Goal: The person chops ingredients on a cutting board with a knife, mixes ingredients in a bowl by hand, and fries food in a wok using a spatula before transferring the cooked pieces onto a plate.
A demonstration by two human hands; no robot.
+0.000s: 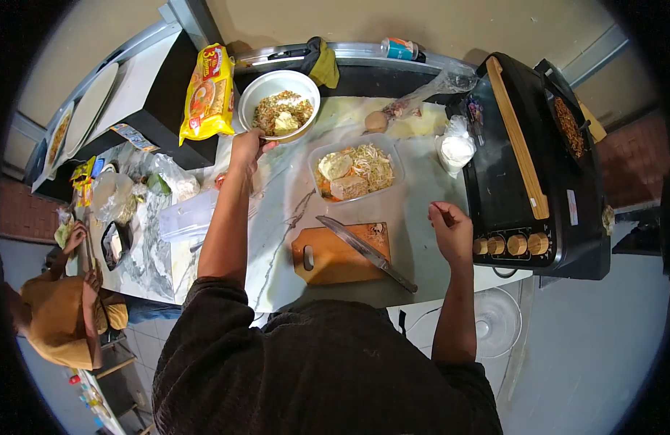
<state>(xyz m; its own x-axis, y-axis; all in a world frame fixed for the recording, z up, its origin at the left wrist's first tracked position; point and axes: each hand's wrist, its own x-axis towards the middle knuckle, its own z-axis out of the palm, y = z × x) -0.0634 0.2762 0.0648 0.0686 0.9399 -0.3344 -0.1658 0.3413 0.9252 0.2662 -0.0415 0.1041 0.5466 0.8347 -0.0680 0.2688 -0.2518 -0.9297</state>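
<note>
My left hand (249, 150) grips the near edge of a white bowl (275, 81) at the back of the table. In the bowl lie a brown, crumbly food mix and a pale yellow lump. Off to the right, my right hand (452, 232) is raised with its fingers curled together; what they hold, if anything, is too small to name. Between the hands stands a clear plastic container (399, 172) with bean sprouts, a block of tempeh and a pale yellowish piece. A large knife (360, 246) lies diagonally across a wooden cutting board (320, 264) near my body.
A yellow noodle pack (209, 94) leans against a black box at left. On the right sit a knotted bag of white powder (455, 147) and a black griddle (505, 159) with wooden knobs. An egg (376, 122) rests at the back. Another person (59, 312) works at far left.
</note>
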